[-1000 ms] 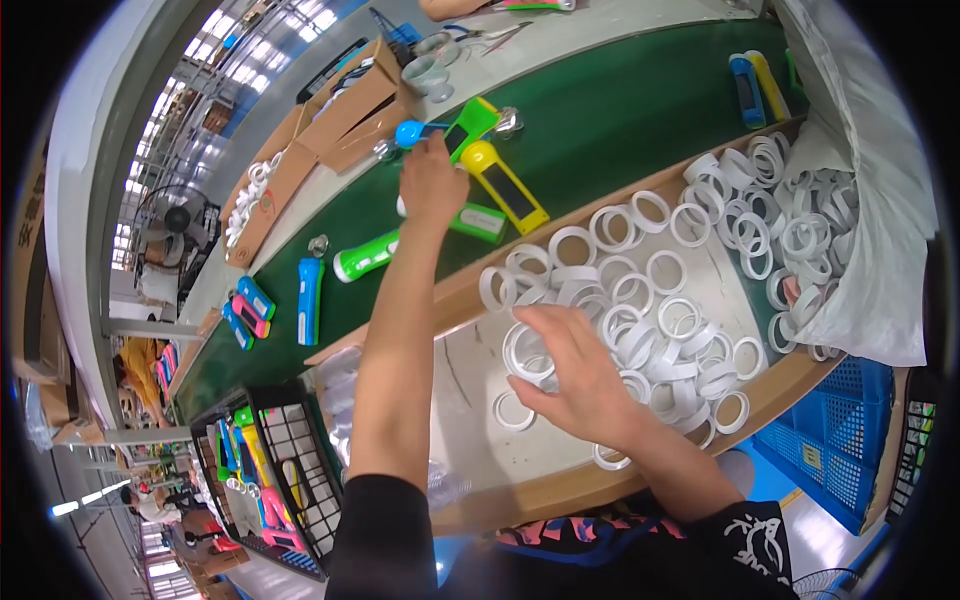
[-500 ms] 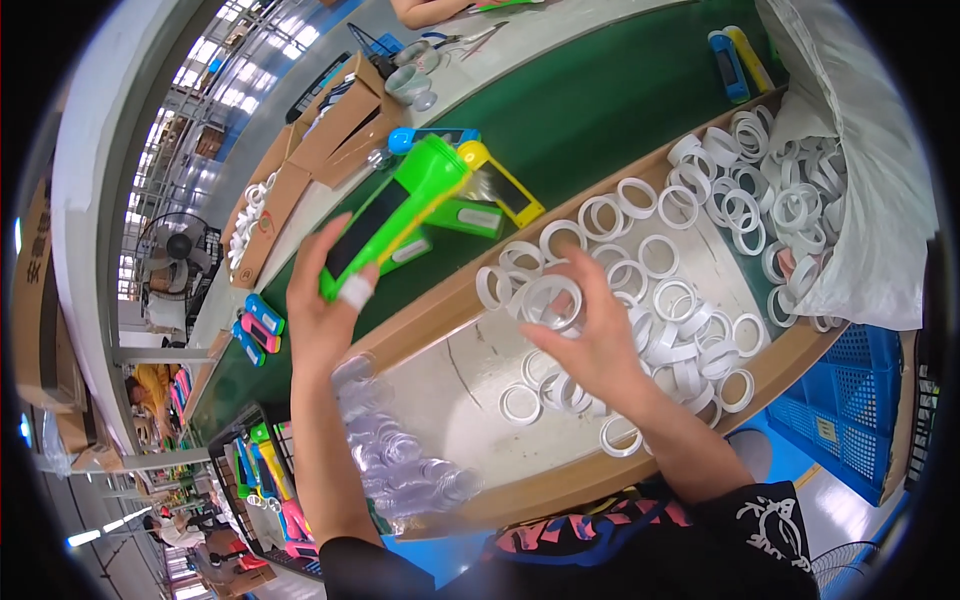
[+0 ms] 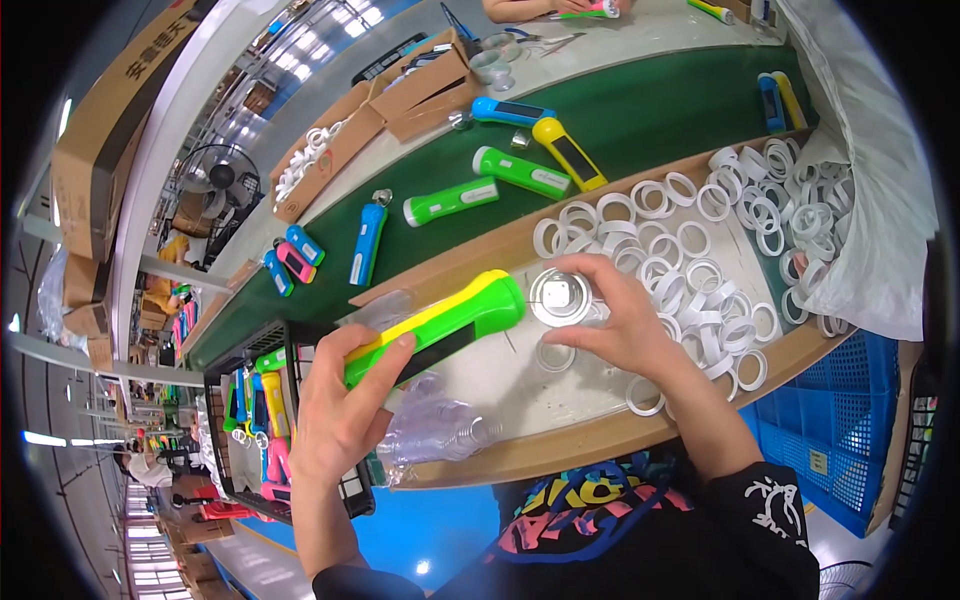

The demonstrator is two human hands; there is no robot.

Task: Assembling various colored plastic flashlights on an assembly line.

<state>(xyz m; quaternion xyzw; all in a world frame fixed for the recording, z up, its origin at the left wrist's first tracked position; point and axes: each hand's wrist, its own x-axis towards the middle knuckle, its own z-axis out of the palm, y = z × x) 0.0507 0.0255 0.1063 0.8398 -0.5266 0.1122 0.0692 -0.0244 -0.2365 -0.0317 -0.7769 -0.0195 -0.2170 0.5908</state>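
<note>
Left hand [image 3: 345, 405] was clamped around the rear end of a green-and-yellow flashlight [image 3: 450, 325], thumb on the side by its dark panel. Flashlight hung tilted over the cardboard-walled tray [image 3: 560, 437], head toward the right. Right hand [image 3: 625, 325] pinched a white ring [image 3: 557, 298] with a shiny round piece inside, thumb and index finger on its rim. Ring was just beside the flashlight head; couldn't tell whether they touched. Loose white rings [image 3: 711, 320] were heaped in the tray's right part; clear plastic pieces [image 3: 435, 432] lay at its left end, near the left hand. Beyond, on the green belt [image 3: 660, 112]: two green flashlights [image 3: 450, 202], a yellow flashlight [image 3: 570, 157] and several blue ones. Black basket [image 3: 291, 365] at left held more flashlights.
</note>
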